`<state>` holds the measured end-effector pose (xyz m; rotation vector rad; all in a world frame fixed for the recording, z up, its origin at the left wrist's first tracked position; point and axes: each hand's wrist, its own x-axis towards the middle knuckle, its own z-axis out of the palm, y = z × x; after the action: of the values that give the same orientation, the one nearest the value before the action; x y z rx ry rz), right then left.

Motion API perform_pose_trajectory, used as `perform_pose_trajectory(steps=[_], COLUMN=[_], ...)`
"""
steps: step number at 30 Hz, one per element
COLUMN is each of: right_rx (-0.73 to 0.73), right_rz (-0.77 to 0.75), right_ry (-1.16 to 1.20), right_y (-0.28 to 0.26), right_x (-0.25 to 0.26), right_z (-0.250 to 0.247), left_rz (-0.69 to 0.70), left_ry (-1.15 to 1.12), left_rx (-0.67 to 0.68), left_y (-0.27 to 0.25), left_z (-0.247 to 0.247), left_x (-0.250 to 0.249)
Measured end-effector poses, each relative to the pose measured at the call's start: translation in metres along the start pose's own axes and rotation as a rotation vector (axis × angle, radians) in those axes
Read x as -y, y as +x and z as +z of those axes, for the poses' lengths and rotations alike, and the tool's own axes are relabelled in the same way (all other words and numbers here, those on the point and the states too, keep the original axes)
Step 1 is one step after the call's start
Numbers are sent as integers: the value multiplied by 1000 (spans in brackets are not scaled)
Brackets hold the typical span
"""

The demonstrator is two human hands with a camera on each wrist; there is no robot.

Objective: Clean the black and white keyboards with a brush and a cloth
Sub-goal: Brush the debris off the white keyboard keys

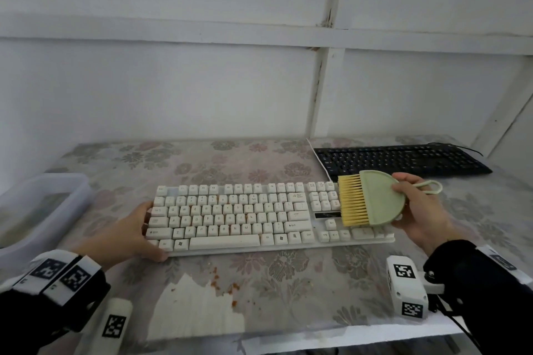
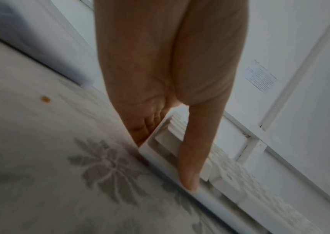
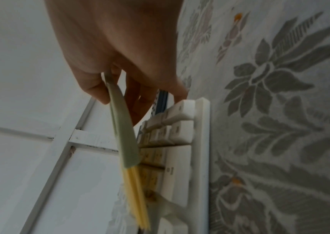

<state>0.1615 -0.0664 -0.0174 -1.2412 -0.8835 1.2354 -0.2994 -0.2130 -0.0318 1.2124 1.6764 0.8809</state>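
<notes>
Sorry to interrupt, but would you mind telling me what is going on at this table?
A person is cleaning the white keyboard. The left hand holds the keyboard's left end, thumb on its front edge. The right hand grips a green brush, with its yellow bristles over the number pad on the right. Orange crumbs lie on the flowered tablecloth in front. The black keyboard sits untouched behind, to the right.

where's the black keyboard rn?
Head view: the black keyboard lies far right on the table, behind the white keyboard's right end, untouched.
</notes>
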Motion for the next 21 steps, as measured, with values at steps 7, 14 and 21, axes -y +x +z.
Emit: perform_pose_trajectory(steps=[7, 14, 21], right_rx=[38, 20, 51], right_rz=[22, -33, -237], right_ry=[72, 47, -145], right_y=[-1, -2, -6], right_x=[-2, 0, 27], right_z=[-11, -16, -46], left_rz=[9, 17, 4], left_ry=[72, 78, 92], left_rx=[-10, 16, 14], left_y=[-1, 0, 0], left_z=[-1, -2, -3], left_x=[2, 5, 6])
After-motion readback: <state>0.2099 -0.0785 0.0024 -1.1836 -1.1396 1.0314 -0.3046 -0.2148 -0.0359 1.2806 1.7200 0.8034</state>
